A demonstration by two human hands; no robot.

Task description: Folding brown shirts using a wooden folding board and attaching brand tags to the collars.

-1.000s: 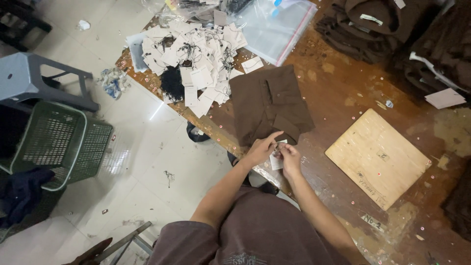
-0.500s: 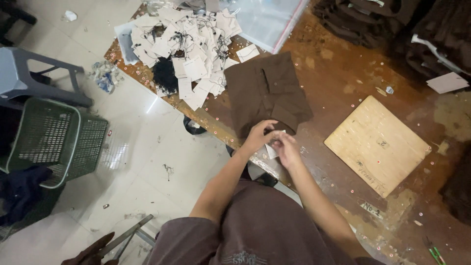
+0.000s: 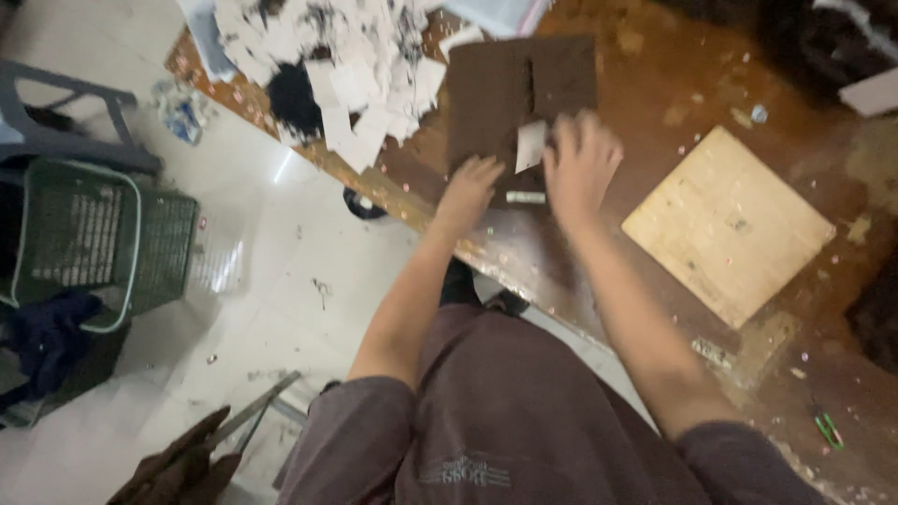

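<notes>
Only one view here, the head cam looking straight down, and it's pretty motion-blurred. There's a scuffed wooden table (image 3: 655, 84), dark brown and stained, speckled with little paper bits. Lying flat on it is a folded brown garment (image 3: 505, 93), soft matte cloth, roughly rectangular, with a seam or placket down the middle.

The left hand (image 3: 468, 187) rests on the near edge of the cloth, fingers curled down onto it, more pressing than gripping as far as I can tell. The right hand (image 3: 580, 159) is spread open with fingers splayed over the garment's right side, too smeared to say if it's actually touching. Between the two hands a small white paper tag (image 3: 530, 145) sits on the cloth, and a short pale strip (image 3: 526, 197) lies just below it at the fabric's edge.

To the left of the garment is a messy heap of white paper tags (image 3: 327, 56), flat and rectangular. Off to the right is a pale square plywood board (image 3: 728, 224), plain and smooth-looking. On the shiny tiled floor stands a green plastic mesh basket (image 3: 84, 243).
</notes>
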